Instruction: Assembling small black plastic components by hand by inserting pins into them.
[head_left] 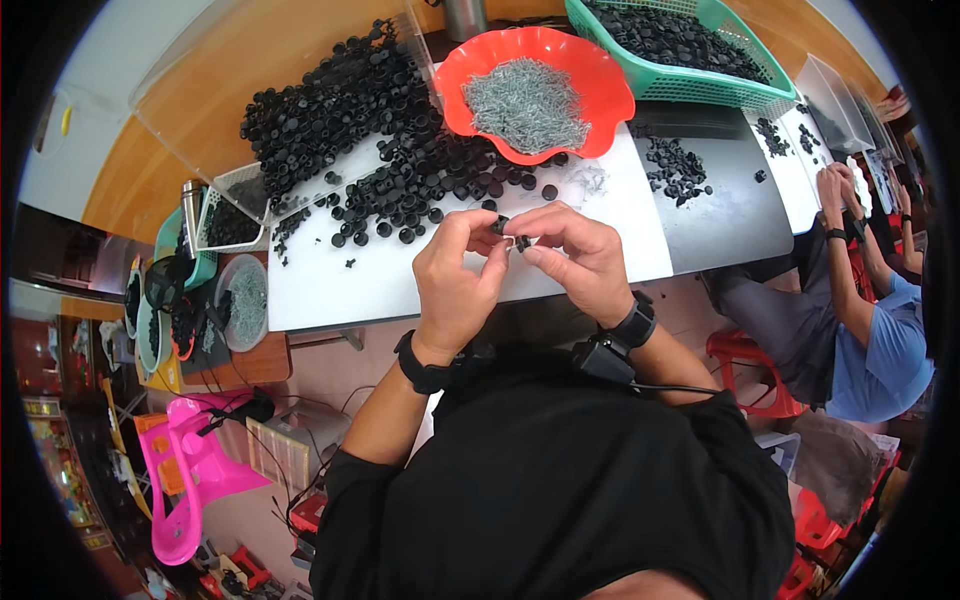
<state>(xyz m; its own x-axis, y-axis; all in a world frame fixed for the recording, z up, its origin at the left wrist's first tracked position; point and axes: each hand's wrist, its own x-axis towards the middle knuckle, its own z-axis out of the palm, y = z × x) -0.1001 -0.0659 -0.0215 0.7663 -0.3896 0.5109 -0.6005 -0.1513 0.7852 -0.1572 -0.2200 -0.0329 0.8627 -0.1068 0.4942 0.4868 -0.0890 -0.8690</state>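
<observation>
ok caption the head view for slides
Left hand and right hand pinch small black plastic parts over a white tabletop, near a red scalloped plastic bowl of silvery metal pieces.

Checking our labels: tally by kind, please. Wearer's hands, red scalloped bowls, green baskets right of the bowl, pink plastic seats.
Wearer's left hand and right hand: 2
Red scalloped bowl: 1
Green basket: 1
Pink plastic seat: 1
Total: 5
</observation>
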